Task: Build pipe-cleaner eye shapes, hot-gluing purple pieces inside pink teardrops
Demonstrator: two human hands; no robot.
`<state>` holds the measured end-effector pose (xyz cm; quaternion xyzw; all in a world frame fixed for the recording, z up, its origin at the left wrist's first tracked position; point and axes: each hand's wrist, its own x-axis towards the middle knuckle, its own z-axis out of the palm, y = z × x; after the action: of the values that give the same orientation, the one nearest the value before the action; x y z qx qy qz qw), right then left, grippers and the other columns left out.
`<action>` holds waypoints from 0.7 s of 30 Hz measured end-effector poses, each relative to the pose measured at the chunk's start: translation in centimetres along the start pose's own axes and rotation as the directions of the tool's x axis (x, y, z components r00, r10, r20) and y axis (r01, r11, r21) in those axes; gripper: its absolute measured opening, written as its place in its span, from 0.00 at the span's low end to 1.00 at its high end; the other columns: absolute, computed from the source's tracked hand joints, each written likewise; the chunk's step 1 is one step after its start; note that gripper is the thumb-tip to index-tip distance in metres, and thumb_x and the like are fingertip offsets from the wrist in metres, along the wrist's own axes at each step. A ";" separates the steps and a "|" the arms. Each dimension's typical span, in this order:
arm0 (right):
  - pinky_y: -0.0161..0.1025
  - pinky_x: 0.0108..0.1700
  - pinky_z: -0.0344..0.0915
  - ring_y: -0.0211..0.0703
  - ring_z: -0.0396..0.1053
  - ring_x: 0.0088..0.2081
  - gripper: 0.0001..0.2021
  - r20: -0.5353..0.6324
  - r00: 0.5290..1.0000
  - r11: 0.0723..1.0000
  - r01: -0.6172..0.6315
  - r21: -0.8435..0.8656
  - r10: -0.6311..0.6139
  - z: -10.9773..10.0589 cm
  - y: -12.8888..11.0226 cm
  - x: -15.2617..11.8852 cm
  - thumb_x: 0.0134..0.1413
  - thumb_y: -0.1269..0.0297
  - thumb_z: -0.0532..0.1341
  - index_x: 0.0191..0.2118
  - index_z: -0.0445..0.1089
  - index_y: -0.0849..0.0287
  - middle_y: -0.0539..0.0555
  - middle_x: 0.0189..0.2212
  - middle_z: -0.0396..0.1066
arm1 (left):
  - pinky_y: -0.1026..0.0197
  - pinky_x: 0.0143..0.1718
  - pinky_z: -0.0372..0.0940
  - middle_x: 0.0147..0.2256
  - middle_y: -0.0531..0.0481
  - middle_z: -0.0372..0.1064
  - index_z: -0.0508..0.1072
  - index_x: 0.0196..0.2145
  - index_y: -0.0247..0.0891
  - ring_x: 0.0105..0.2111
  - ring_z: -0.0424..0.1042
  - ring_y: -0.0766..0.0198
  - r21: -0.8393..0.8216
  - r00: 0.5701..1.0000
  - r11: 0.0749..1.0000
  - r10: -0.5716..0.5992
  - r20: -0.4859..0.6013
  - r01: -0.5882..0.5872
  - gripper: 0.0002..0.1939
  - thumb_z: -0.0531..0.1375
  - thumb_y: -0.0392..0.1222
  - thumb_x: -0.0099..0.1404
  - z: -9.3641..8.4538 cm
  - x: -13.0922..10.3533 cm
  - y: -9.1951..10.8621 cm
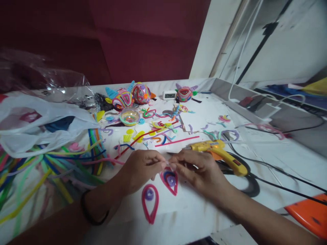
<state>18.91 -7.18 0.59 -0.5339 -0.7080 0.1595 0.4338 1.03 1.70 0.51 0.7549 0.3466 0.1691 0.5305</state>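
My left hand [143, 168] and my right hand [196, 168] meet over the white table, thumbs and fingers pinched together at a small pale piece that I cannot make out. Just below the fingertips lies a pink teardrop of pipe cleaner [176, 187] with a blue arc and a purple coil inside; its top is partly covered by the hands. A second pink teardrop [156, 204], flat on the paper to the left, holds one purple coil [149, 194]. Beside my right hand rests a yellow glue gun [236, 163]. A black loop [251, 187], perhaps a scissors handle, shows behind that wrist.
Many coloured pipe cleaners [51, 166] and a white plastic bag [43, 131] crowd the left. Decorated balls [141, 93], a small timer [169, 95] and a clear bowl [129, 116] stand at the back. Black cables [270, 165] cross the right side near an orange object [309, 212].
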 end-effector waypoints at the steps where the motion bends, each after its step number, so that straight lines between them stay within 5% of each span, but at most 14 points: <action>1: 0.34 0.30 0.64 0.36 0.70 0.28 0.06 -0.029 0.999 0.998 0.027 -0.058 -0.029 -0.6 -0.2 -0.1 0.60 0.67 0.59 0.37 0.74 0.58 0.50 0.28 0.74 | 0.69 0.19 0.55 0.19 0.56 0.64 0.74 0.28 0.36 0.17 0.61 0.71 -0.014 1.000 1.000 0.002 -0.004 -0.002 0.08 0.58 0.42 0.58 0.0 0.0 -0.1; 4: 0.35 0.32 0.65 0.38 0.71 0.31 0.06 -0.141 0.989 0.941 0.000 -0.338 -0.050 -3.1 -0.2 -1.2 0.61 0.66 0.58 0.41 0.72 0.57 0.52 0.33 0.75 | 0.69 0.18 0.56 0.22 0.55 0.68 0.73 0.29 0.36 0.17 0.62 0.72 -0.052 0.999 0.998 0.024 -0.033 -0.026 0.07 0.59 0.42 0.58 -0.1 0.2 -0.6; 9: 0.43 0.35 0.65 0.50 0.71 0.36 0.14 -0.283 0.959 0.637 -0.236 -0.733 0.029 -6.6 2.0 -4.1 0.62 0.56 0.54 0.41 0.73 0.58 0.58 0.36 0.73 | 0.71 0.16 0.52 0.20 0.57 0.65 0.71 0.29 0.36 0.16 0.60 0.73 -0.055 0.997 0.997 0.051 -0.060 -0.055 0.07 0.58 0.43 0.58 -0.1 0.1 -0.7; 14: 0.47 0.35 0.61 0.56 0.71 0.35 0.19 -0.225 0.854 0.559 -0.484 -0.673 0.469 -7.8 4.4 -5.4 0.57 0.48 0.53 0.38 0.72 0.56 0.59 0.34 0.73 | 0.71 0.13 0.45 0.13 0.60 0.57 0.70 0.27 0.36 0.13 0.54 0.73 -0.038 0.995 0.999 0.006 -0.100 -0.010 0.09 0.58 0.46 0.54 -0.1 0.1 -0.1; 21: 0.37 0.25 0.56 0.41 0.64 0.22 0.13 -0.067 0.819 0.680 -0.516 -0.522 0.570 -8.6 5.0 -4.0 0.54 0.52 0.55 0.27 0.68 0.55 0.52 0.21 0.71 | 0.71 0.10 0.44 0.12 0.59 0.59 0.68 0.27 0.36 0.11 0.49 0.75 -0.211 0.990 0.975 -0.098 -0.100 0.075 0.13 0.61 0.49 0.48 0.2 0.6 -0.3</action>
<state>28.97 -10.92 0.32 -0.8070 -0.5544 0.1114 0.1703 1.50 2.03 0.09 0.6693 0.3882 0.2223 0.5932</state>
